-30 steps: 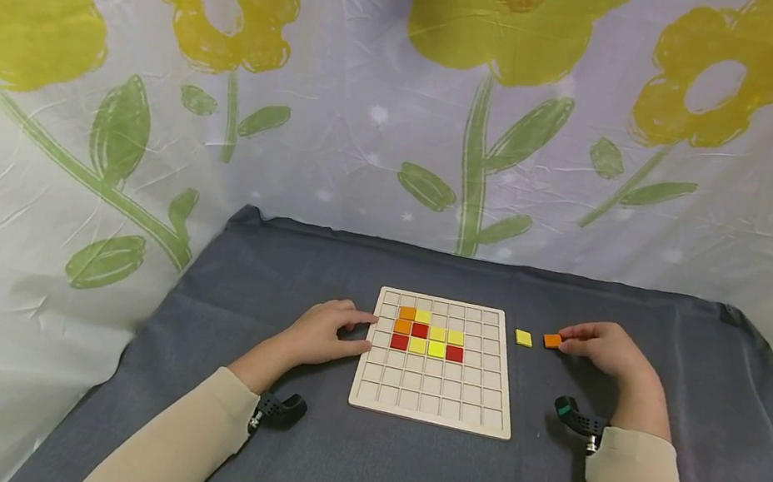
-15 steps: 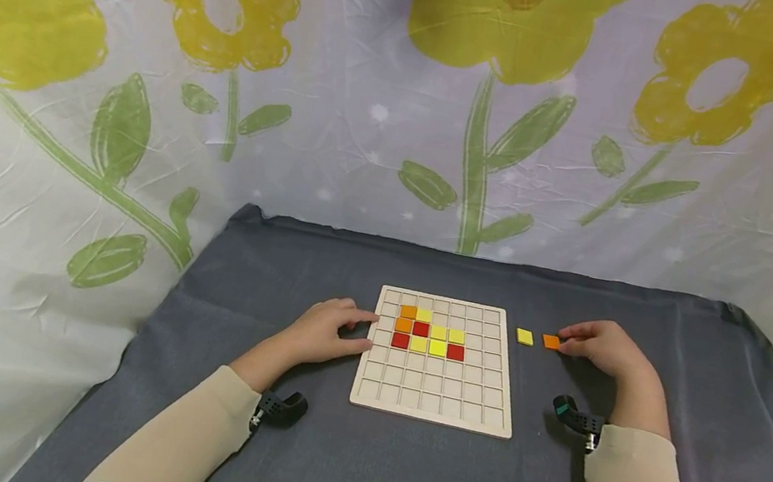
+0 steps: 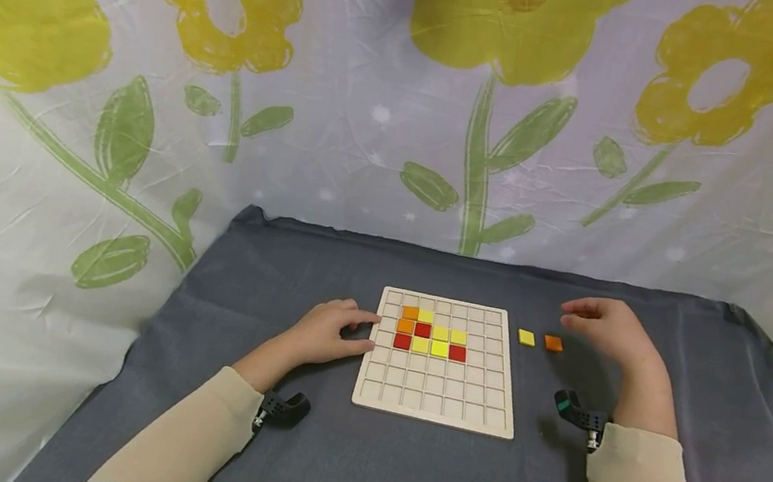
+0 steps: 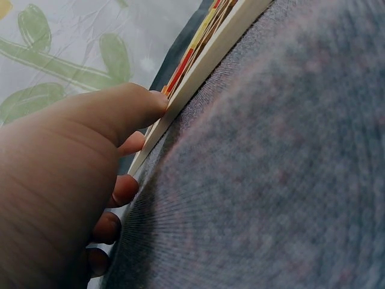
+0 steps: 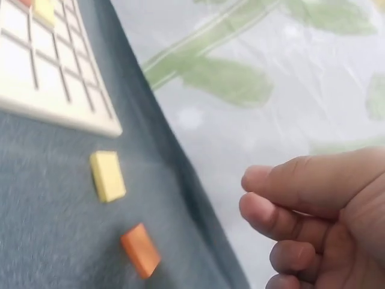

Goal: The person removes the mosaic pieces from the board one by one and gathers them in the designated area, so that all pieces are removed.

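Note:
A square wooden grid board (image 3: 434, 409) lies flat on the cloth, with several red, orange and yellow tiles in its upper-left cells. My left hand (image 3: 322, 334) rests at the board's left edge, thumb and index finger stretched onto its rim; in the left wrist view the thumb (image 4: 135, 107) touches that rim. Off the board's upper right lie a yellow tile (image 3: 526, 338) and an orange tile (image 3: 553, 344), side by side with a small gap. Above and right of the orange tile, my right hand (image 3: 611, 331) hovers with loosely bent fingers and nothing between them.
Dark grey cloth (image 3: 394, 478) covers the table. Behind it hangs a pale curtain (image 3: 341, 141) printed with yellow flowers. Black camera mounts (image 3: 581, 415) sit at both wrists.
My right hand has let go of the orange tile and risen up and away from it. The orange tile stays right of the yellow one, slightly turned. My left hand keeps its place.

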`<state>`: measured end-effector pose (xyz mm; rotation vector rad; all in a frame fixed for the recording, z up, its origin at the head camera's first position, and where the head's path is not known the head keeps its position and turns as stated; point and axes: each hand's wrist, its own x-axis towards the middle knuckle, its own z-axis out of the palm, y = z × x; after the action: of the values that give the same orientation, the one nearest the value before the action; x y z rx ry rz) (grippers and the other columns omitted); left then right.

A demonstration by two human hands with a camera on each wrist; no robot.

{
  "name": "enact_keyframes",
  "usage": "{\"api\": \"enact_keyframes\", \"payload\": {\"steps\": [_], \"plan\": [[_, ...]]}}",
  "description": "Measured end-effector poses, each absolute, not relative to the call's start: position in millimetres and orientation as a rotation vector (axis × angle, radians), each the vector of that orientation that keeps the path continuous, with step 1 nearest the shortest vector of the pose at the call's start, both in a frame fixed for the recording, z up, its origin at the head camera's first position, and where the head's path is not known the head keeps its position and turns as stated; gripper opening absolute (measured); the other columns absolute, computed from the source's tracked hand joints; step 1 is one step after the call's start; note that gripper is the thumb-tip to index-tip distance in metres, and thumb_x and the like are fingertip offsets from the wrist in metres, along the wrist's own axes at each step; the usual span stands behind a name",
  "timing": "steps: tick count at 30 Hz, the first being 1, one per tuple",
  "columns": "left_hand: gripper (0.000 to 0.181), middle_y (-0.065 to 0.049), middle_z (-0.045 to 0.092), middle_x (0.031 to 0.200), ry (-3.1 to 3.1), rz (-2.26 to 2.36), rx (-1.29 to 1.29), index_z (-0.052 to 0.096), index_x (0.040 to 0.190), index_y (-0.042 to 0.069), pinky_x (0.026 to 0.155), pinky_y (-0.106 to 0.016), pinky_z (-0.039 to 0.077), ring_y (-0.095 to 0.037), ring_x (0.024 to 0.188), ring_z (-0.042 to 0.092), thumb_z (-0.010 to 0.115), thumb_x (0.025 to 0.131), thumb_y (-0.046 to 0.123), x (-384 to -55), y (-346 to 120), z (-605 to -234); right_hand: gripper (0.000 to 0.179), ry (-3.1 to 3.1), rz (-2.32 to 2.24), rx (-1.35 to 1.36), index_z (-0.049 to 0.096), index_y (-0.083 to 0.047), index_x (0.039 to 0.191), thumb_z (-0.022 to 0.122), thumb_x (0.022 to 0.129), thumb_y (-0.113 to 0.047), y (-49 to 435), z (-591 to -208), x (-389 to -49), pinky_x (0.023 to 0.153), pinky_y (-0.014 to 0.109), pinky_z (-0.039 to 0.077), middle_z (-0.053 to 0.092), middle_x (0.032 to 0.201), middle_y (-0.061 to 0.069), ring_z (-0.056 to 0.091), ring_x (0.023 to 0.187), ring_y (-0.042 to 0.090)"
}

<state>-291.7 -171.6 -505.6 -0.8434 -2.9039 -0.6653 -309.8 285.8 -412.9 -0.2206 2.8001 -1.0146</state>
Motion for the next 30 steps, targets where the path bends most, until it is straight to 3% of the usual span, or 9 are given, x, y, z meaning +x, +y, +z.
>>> {"api": "enact_keyframes", "payload": {"steps": [8, 16, 22, 30], "plan": [[0.049, 0.006, 0.047, 0.084, -2.911, -0.661, -0.827, 0.067, 0.139, 0.023, 0.066, -0.031, 0.033, -0.013, 0.072, 0.041, 0.074, 0.095, 0.044, -289.7, -170.1, -505.8, 0.046, 2.848, -1.048, -0.287, 0.058, 0.003, 0.141, 0.058, 0.106, -0.027, 261.8, -400.8, -303.4, 0.098, 0.060, 0.044, 0.056, 0.137, 0.029, 0.056, 0.121, 0.045], [0.049, 0.006, 0.048, 0.084, -2.919, -0.640, -0.820, 0.067, 0.139, 0.024, 0.066, -0.031, 0.033, -0.013, 0.072, 0.041, 0.073, 0.095, 0.045, -289.6, -169.4, -508.5, 0.041, 2.858, -1.045, -0.349, 0.063, -0.003, 0.138, 0.064, 0.104, -0.025, 233.2, -396.1, -303.1, 0.083, 0.046, 0.050, 0.064, 0.120, 0.017, 0.061, 0.099, 0.032], [0.049, 0.006, 0.047, 0.084, -2.915, -0.639, -0.824, 0.067, 0.139, 0.024, 0.067, -0.031, 0.033, -0.013, 0.072, 0.041, 0.073, 0.095, 0.045, -290.2, -169.1, -508.0, 0.040, 2.852, -1.078, -0.416, 0.064, -0.005, 0.138, 0.066, 0.102, -0.023, 217.2, -396.9, -303.7, 0.080, 0.042, 0.048, 0.064, 0.115, 0.014, 0.058, 0.092, 0.027], [0.049, 0.005, 0.047, 0.084, -2.904, -0.650, -0.835, 0.067, 0.139, 0.023, 0.066, -0.031, 0.032, -0.013, 0.071, 0.040, 0.073, 0.095, 0.044, -290.6, -170.5, -504.5, 0.036, 2.843, -1.153, -0.486, 0.067, -0.007, 0.135, 0.066, 0.103, -0.023, 191.8, -405.0, -306.3, 0.060, 0.037, 0.042, 0.064, 0.109, 0.010, 0.047, 0.067, 0.024]]}}
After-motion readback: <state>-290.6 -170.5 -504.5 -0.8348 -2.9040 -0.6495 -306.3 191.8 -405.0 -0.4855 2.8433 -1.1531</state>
